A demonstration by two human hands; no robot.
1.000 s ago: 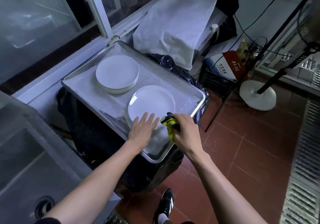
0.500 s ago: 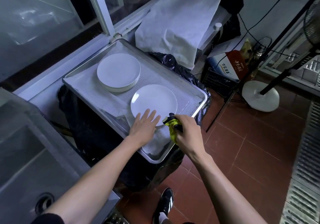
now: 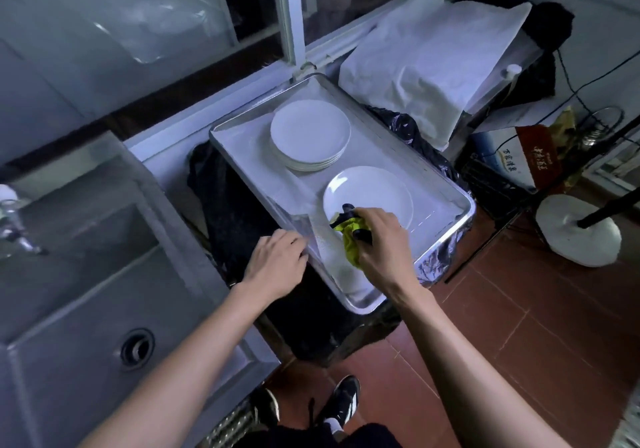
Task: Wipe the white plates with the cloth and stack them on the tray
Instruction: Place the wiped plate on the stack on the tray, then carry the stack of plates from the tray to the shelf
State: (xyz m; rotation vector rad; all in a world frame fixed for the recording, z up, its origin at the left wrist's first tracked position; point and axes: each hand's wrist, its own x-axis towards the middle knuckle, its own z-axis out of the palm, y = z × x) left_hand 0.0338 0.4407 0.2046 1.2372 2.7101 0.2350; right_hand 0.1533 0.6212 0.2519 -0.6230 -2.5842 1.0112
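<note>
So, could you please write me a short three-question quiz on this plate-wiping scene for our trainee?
1. True or false: the right hand holds the yellow cloth.
2. Where does the single plate lie? A) on the stack B) on the tray, beside the stack C) in the sink
3. Fill in: the left hand rests at the tray's ____ edge.

Key: 1 true; 2 B; 3 left.

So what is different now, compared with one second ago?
The left hand left the single plate and now rests at the tray edge. The right hand moved the yellow cloth onto that plate. The plate stack stayed.
</note>
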